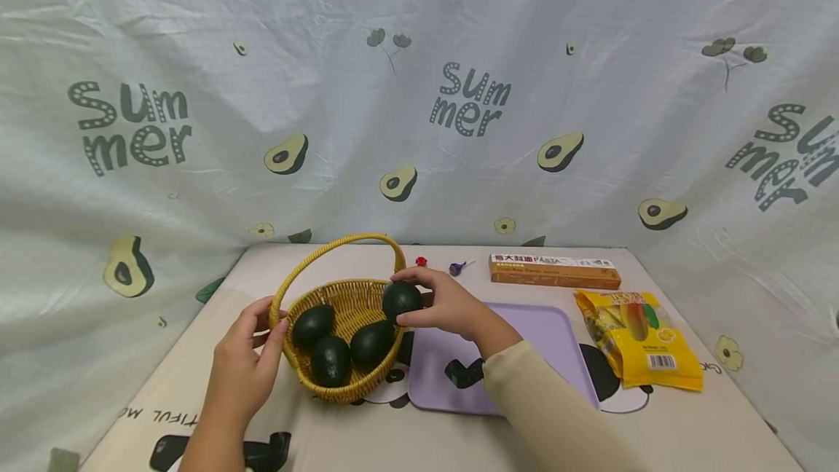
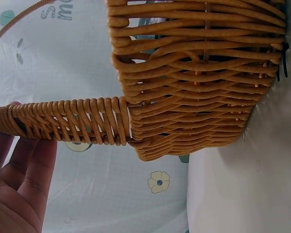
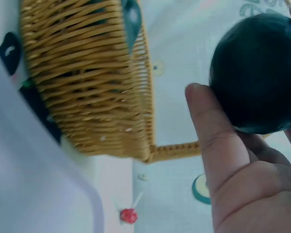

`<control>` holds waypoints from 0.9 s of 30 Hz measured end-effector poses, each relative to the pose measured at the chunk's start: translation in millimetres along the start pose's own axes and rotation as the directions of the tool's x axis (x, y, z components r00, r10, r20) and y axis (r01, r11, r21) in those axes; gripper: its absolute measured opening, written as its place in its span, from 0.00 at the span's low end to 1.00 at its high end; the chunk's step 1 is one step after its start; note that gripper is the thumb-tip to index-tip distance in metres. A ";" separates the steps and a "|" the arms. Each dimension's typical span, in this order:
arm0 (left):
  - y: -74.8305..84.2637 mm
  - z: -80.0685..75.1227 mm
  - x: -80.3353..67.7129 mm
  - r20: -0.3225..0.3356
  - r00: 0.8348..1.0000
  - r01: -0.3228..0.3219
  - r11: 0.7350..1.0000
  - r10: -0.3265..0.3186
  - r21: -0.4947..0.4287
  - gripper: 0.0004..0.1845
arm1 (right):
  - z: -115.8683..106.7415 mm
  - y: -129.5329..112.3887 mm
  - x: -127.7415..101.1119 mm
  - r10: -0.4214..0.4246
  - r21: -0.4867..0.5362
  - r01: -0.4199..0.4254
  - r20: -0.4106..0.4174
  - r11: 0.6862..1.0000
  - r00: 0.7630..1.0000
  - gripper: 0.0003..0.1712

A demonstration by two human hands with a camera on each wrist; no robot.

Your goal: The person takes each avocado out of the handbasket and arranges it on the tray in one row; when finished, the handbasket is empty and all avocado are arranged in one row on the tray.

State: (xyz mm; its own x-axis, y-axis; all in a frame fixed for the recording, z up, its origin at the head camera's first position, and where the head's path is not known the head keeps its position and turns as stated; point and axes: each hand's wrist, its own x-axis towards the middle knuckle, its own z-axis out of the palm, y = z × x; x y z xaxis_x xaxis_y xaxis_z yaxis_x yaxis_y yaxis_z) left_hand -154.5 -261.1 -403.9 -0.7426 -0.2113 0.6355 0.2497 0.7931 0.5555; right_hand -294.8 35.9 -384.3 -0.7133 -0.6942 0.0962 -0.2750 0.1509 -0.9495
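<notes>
My right hand grips a dark green avocado above the wicker basket's right rim (three more lie inside); my left hand clasps the basket's handle base.

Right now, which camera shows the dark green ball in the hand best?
The right wrist view: the ball fills the corner, gripped by the right hand. The head view shows it small above the basket. The left wrist view misses it.
</notes>
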 end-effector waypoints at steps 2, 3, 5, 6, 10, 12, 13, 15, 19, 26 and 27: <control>-0.4 0.0 0.1 0.001 1.000 0.002 1.000 -0.002 -0.001 0.20 | 0.2 2.7 -1.8 0.002 0.020 -0.002 -0.023 1.000 1.000 0.37; -0.5 -0.1 0.3 0.001 1.000 0.003 1.000 -0.003 -0.003 0.20 | 0.2 4.3 -2.5 0.006 0.025 -0.005 -0.034 1.000 0.999 0.36; -0.7 0.0 0.5 0.002 1.000 0.006 1.000 -0.006 -0.005 0.20 | 0.4 7.7 -3.7 0.012 0.034 -0.010 -0.050 0.999 0.999 0.36; -0.7 0.0 0.5 0.003 1.000 0.008 1.000 -0.008 -0.007 0.20 | 0.5 9.6 -4.3 0.016 0.039 -0.013 -0.056 0.999 0.998 0.35; -0.5 0.3 0.1 0.007 1.000 0.016 1.000 -0.016 -0.007 0.20 | 1.0 20.2 -7.2 0.030 0.023 -0.029 -0.079 0.999 0.996 0.34; -0.5 0.4 -0.2 0.010 1.000 0.018 1.000 -0.018 -0.006 0.20 | 1.2 25.6 -8.9 0.038 -0.001 -0.038 -0.093 0.999 0.995 0.34; -0.5 0.5 -0.3 0.011 1.000 0.018 1.000 -0.018 -0.006 0.20 | 1.3 28.0 -9.6 0.036 -0.021 -0.039 -0.101 0.999 0.994 0.34; -0.6 0.6 -0.2 0.012 1.000 0.017 1.000 -0.017 -0.006 0.20 | 1.4 32.0 -10.7 0.037 -0.067 -0.045 -0.119 0.997 0.992 0.35; -0.7 0.8 0.5 0.012 1.000 0.010 1.000 -0.010 -0.010 0.20 | 0.4 38.2 -12.1 0.034 -0.133 -0.052 -0.137 0.990 0.990 0.35; -1.4 1.1 1.4 0.009 1.000 0.008 1.000 -0.007 -0.018 0.20 | -1.6 50.4 -14.6 0.100 -0.175 -0.125 -0.147 0.977 0.984 0.41; -1.8 1.2 1.3 0.009 1.000 0.009 1.000 -0.008 -0.019 0.20 | -1.4 52.4 -14.9 0.109 -0.194 -0.136 -0.144 0.972 0.984 0.42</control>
State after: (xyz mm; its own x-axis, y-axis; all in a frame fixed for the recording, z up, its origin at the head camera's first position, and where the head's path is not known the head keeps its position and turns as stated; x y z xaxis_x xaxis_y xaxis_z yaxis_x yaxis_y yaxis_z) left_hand -156.6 -262.1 -404.8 -0.7503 -0.2127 0.6259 0.2549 0.7805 0.5708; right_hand -299.6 55.1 -435.0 -0.8241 -0.5654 0.0341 -0.2952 0.3773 -0.8778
